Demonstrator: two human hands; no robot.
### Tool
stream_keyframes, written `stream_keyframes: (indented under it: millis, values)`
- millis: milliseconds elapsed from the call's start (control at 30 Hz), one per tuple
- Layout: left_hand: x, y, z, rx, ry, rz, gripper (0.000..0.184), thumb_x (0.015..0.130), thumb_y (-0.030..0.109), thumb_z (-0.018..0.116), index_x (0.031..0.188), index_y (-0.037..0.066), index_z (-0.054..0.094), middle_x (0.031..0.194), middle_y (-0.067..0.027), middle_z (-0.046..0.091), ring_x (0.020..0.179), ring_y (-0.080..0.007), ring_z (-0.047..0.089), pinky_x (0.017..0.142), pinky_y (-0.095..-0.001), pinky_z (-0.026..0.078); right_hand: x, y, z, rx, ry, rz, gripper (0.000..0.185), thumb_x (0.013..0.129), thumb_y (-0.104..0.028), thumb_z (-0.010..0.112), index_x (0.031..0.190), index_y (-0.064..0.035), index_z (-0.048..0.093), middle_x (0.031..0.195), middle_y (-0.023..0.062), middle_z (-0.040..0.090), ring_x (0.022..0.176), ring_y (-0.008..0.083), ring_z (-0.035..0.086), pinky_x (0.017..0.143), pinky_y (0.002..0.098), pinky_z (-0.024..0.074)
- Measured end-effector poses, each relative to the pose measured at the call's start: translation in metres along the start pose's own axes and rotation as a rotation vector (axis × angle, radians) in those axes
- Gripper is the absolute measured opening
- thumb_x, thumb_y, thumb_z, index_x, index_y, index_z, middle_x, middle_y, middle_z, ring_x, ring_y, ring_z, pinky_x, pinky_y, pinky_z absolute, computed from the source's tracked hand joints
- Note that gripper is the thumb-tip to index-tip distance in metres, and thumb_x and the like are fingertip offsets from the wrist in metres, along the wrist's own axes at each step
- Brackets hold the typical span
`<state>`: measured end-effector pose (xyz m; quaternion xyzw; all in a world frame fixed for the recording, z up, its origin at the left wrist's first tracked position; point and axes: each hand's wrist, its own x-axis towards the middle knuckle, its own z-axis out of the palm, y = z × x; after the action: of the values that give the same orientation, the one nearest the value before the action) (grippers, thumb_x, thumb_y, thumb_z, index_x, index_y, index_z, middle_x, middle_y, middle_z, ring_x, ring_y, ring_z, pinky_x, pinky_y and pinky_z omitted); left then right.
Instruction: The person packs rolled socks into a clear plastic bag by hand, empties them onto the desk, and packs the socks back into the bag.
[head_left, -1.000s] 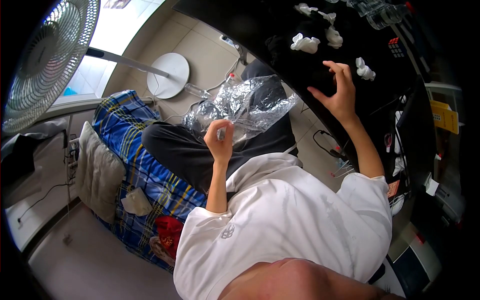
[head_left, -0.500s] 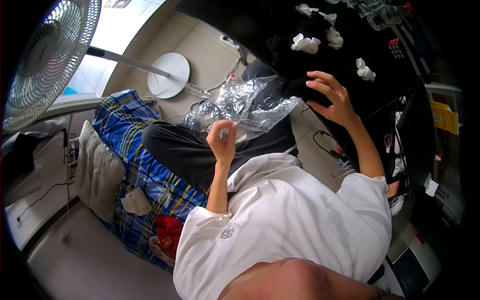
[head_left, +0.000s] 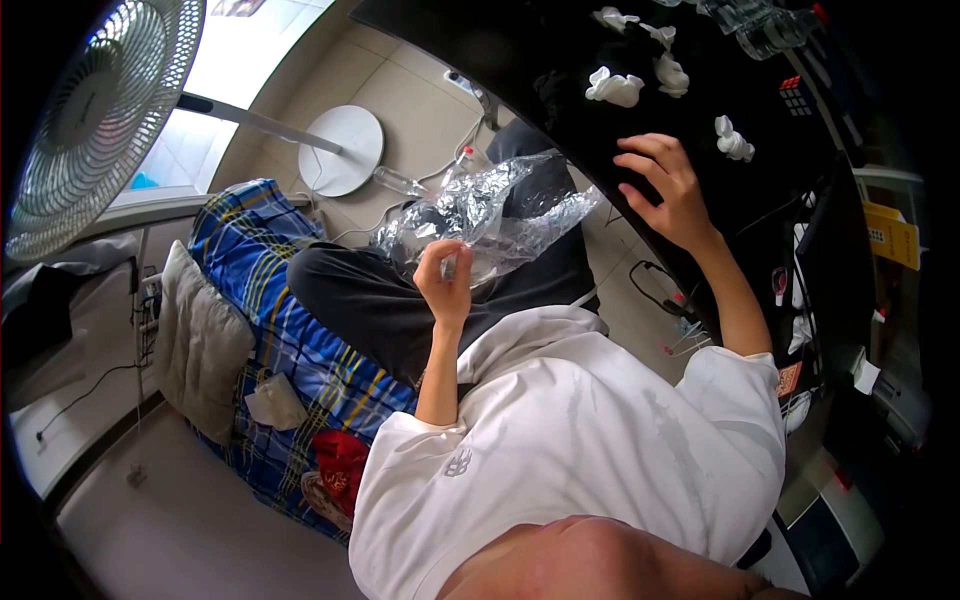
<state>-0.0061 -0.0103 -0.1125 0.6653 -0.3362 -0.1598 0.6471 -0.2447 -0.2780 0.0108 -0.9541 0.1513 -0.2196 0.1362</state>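
Observation:
A crinkled clear plastic bag [head_left: 500, 215] lies across my lap, over the dark trousers. At its near edge my left hand [head_left: 443, 280] is closed in a pinch on the bag's film. My right hand [head_left: 668, 190] hovers by the edge of the black table [head_left: 560, 60], fingers spread and slightly curled, with nothing in it. Several crumpled white tissues [head_left: 614, 88] lie on the table beyond that hand. One more tissue [head_left: 734, 140] sits to its right.
A standing fan [head_left: 100, 110] with a round white base [head_left: 340, 150] is at the left. Plastic bottles [head_left: 400, 182] lie on the tiled floor. Blue plaid fabric [head_left: 290, 290] covers the seat. A puzzle cube [head_left: 794, 95] and clear bottles [head_left: 765, 35] are on the table.
My right hand has shifted slightly and its fingers curl a little more. The bag's raised film has settled a bit lower. My left hand keeps its pinch.

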Motion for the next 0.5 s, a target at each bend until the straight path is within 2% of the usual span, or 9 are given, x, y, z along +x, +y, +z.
stream_keyframes:
  millis: [67, 233, 500]
  values:
    - [0.0, -0.001, -0.002, -0.011, 0.006, -0.006, 0.007, 0.09, -0.003, 0.072, 0.094, -0.001, 0.067, 0.086, -0.0069, 0.069, 0.08, -0.0142, 0.063, 0.077, -0.0267, 0.05, 0.003, -0.001, -0.003, -0.134, 0.029, 0.037, 0.032, 0.087, -0.015, 0.078, 0.118, -0.0095, 0.069, 0.13, 0.0109, 0.066, 0.124, 0.032, 0.059, 0.104, 0.0404, 0.0522]
    - [-0.001, -0.006, -0.005, -0.067, 0.047, -0.031, 0.005, 0.094, -0.002, 0.071, 0.096, -0.002, 0.067, 0.088, -0.0037, 0.067, 0.083, -0.0098, 0.061, 0.078, -0.0246, 0.049, 0.001, 0.001, 0.003, -0.108, 0.018, 0.148, 0.024, 0.09, -0.016, 0.074, 0.112, -0.0078, 0.071, 0.134, 0.0097, 0.065, 0.125, 0.0318, 0.058, 0.105, 0.0416, 0.0507]
    - [0.016, -0.005, -0.005, -0.138, 0.092, -0.023, 0.006, 0.095, -0.002, 0.071, 0.099, -0.001, 0.068, 0.093, -0.0025, 0.067, 0.086, -0.0093, 0.061, 0.08, -0.0243, 0.049, 0.008, -0.001, -0.004, -0.107, 0.025, 0.149, 0.03, 0.089, -0.015, 0.075, 0.117, -0.0089, 0.069, 0.132, 0.0097, 0.064, 0.126, 0.0315, 0.056, 0.105, 0.0416, 0.0505]
